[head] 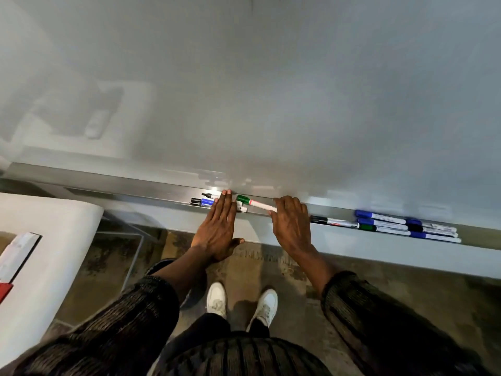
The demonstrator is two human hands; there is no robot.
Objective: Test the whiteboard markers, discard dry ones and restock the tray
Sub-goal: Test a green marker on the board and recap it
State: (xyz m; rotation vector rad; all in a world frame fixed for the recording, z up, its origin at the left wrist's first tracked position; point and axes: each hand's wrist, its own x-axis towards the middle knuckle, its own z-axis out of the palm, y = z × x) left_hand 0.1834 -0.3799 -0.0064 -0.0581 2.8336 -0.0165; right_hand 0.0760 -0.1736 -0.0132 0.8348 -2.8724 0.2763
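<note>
A metal marker tray (173, 198) runs along the bottom edge of the whiteboard (271, 90). My right hand (291, 225) curls its fingers round the white barrel of a green-capped marker (250, 202) that lies just above the tray. My left hand (218, 227) lies flat with straight fingers over a small group of markers (202, 201), black-capped and blue-capped, at the tray's left part. To the right lie a black-capped marker (333, 221) and a pile of several blue, green and black capped markers (406, 226).
A white table (51, 253) with a red-and-white object (10, 270) stands at the left. The floor (284, 267) below is mottled brown. My white shoes (241, 302) stand close to the wall under the tray.
</note>
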